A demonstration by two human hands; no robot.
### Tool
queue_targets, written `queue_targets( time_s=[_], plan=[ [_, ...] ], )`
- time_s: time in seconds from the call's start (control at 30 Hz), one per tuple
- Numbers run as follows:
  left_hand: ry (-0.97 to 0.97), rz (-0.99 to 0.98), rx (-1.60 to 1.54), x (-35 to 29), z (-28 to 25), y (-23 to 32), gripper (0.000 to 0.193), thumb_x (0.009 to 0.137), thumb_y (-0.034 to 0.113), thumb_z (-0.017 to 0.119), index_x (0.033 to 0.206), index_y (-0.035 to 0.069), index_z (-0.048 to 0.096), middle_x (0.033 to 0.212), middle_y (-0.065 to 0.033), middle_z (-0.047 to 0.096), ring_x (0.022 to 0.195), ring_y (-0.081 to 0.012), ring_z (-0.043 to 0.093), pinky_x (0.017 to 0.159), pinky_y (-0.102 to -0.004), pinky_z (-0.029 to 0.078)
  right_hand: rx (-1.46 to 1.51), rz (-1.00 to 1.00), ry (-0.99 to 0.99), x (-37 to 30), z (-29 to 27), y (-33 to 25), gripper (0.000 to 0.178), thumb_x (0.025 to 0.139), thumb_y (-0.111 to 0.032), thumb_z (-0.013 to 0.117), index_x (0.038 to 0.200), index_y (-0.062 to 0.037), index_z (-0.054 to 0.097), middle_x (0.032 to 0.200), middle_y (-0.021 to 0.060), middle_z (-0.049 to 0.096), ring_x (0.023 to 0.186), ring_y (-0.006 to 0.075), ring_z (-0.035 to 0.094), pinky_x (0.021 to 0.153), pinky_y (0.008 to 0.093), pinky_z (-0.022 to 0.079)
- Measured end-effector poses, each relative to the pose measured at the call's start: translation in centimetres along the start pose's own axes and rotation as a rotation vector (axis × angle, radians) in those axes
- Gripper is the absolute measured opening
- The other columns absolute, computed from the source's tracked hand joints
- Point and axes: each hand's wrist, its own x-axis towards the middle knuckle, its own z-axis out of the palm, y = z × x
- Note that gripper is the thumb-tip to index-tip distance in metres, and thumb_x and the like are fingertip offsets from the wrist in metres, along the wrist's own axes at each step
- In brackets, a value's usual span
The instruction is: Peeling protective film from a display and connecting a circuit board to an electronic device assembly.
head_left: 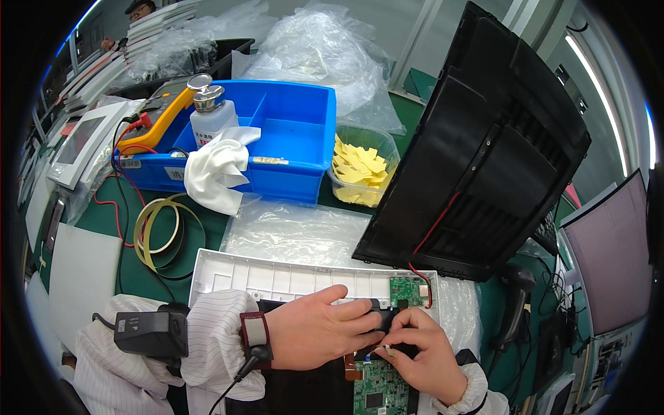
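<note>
My left hand (321, 325), with a maroon and grey strap (255, 333) round its wrist, lies over a black part in a white plastic housing (297, 273). Its fingers are stretched out and the thumb stands away. Close by, my right hand (432, 363) pinches a small pale strip (389, 351) between thumb and index finger; its exact kind is too small to tell. Just below the fingertips is a green circuit board (382, 389) with an orange-brown flat cable (353, 368) at its side. A smaller green board (408, 291) sits at the housing's upper right corner.
A large black panel (477, 152) stands tilted behind the housing, a red wire (437, 223) running down from it. Around lie a blue divided bin (297, 149), a tub of yellow paper pieces (363, 166), coiled tape (149, 235), a barcode scanner (513, 304) and a monitor (612, 249).
</note>
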Motion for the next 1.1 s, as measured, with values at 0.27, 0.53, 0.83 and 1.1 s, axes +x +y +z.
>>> queue_targets(
  time_s=[0.27,0.53,0.83,1.1],
  plan=[
    [-0.044,0.096,-0.092,-0.2,-0.6,-1.3,0.036,0.070,0.019,0.053,0.107,0.018,0.054,0.101,0.0002,0.046,0.098,-0.0147,0.041,0.078,-0.0273,0.035,-0.012,0.027,-0.014,0.1,-0.4,0.1,0.011,0.064,0.002,0.063,0.074,-0.0003,0.061,0.077,0.0069,0.049,0.070,0.0178,0.050,0.062,0.0257,0.041],
    [-0.176,0.248,-0.173,-0.1,-1.5,-2.8,0.043,0.069,0.016,0.052,0.111,0.022,0.052,0.116,-0.0019,0.044,0.102,-0.0179,0.042,0.084,-0.0310,0.035,0.008,0.063,-0.016,0.1,-0.4,0.0,0.012,0.063,0.003,0.062,0.074,-0.0008,0.061,0.078,0.0069,0.049,0.072,0.0180,0.050,0.063,0.0257,0.041],
    [-0.150,0.353,-0.136,0.2,-0.9,-3.2,0.043,0.072,0.019,0.050,0.114,0.023,0.049,0.118,-0.0013,0.042,0.105,-0.0170,0.042,0.086,-0.0325,0.035,0.020,0.031,-0.026,0.0,-0.2,0.3,0.014,0.062,0.003,0.061,0.075,-0.0018,0.062,0.079,0.0074,0.049,0.073,0.0192,0.051,0.065,0.0270,0.042],
    [-0.004,0.260,-0.102,0.3,-0.2,-3.0,0.029,0.074,0.021,0.051,0.102,0.021,0.056,0.106,0.0004,0.045,0.100,-0.0135,0.042,0.082,-0.0286,0.034,0.042,0.071,-0.024,0.1,-0.4,0.2,0.011,0.063,-0.001,0.067,0.073,-0.0032,0.063,0.079,0.0049,0.047,0.072,0.0149,0.048,0.063,0.0243,0.039]
  ],
)
